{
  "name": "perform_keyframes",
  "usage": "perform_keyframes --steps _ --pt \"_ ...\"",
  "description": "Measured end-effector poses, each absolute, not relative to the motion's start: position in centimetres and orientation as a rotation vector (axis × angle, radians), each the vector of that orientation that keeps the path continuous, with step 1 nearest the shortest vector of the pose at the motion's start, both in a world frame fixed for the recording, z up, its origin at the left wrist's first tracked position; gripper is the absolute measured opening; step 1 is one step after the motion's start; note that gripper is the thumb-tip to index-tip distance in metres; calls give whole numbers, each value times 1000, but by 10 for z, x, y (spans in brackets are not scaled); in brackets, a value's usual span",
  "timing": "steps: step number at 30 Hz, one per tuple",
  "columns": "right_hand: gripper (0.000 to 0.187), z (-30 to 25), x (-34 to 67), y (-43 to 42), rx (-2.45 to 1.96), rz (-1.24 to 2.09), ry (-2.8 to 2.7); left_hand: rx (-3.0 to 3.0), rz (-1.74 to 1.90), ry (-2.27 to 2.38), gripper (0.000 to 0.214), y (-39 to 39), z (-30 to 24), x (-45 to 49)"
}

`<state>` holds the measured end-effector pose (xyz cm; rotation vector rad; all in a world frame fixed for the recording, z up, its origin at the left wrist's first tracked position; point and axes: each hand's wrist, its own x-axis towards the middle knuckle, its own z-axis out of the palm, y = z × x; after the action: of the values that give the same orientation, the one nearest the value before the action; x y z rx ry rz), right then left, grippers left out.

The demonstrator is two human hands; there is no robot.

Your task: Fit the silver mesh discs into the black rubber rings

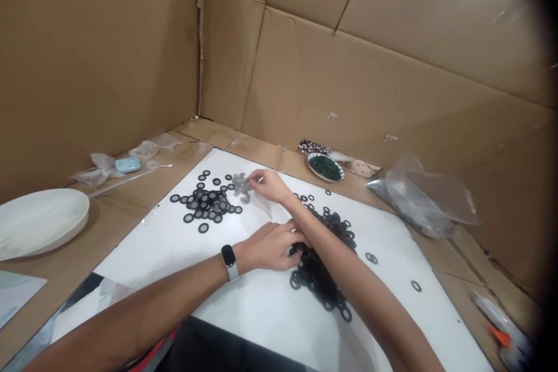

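My left hand (271,247), with a watch (229,261) on its wrist, is at the near left side of a pile of flat black rings (320,276). Its fingers curl onto a black ring there, partly hidden behind my right forearm. My right arm crosses over it. The fingers of my right hand (269,186) are pinched at the edge of a small heap of grey discs (240,185), seemingly on one disc. Left of that heap lies a cluster of black rings with grey centres (204,202). Everything rests on a white board (174,256).
Loose rings (416,286) lie on the board's right. A plate of dark green material (325,167) stands behind it, with a plastic bag (418,197) to the right. A white round dish (43,221) and a blue case (127,165) are at left. Cardboard walls (305,81) enclose the back.
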<state>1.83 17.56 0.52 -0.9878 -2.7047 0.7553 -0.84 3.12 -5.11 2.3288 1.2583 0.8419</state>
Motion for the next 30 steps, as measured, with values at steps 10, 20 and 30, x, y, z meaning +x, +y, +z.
perform_keyframes --steps 10,20,30 --pt "32 -7 -6 180 -938 588 -2886 2358 781 1252 25 40 -59 -7" --pt "34 -8 -11 181 -969 600 -2903 2355 803 1226 24 41 -61 -8" --pt "36 -12 -14 187 -968 761 -2876 2340 815 1217 24 40 -57 -8"
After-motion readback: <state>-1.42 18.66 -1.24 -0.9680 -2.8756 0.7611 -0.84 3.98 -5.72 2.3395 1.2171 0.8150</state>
